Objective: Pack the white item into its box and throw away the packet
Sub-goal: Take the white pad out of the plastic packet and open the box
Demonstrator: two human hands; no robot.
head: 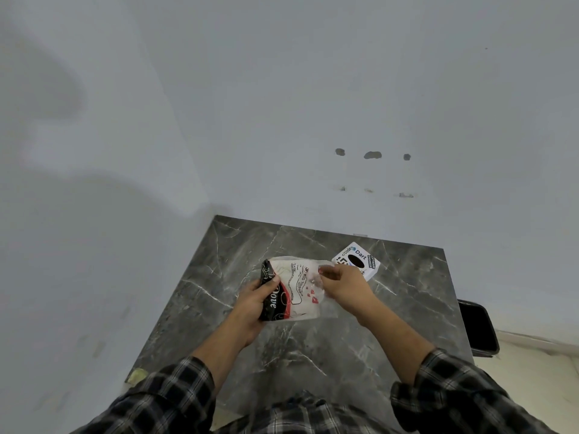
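Meanwhile, over a dark grey marble-patterned table (313,346) set in the corner of a pale wall (282,104), a person in a plaid shirt holds a tissue packet (294,286) between both hands. Left hand (253,305) is clasped around the packet's black end, thumb on top; right hand (344,281) pinches the clear plastic at the opposite, far-right end. White tissues show through the wrapper, printed with red and black markings. Just beyond the right hand, a white box (357,260) with a dark oval opening and stickers rests on the table. A black bin (477,328) sits off the table's right edge.
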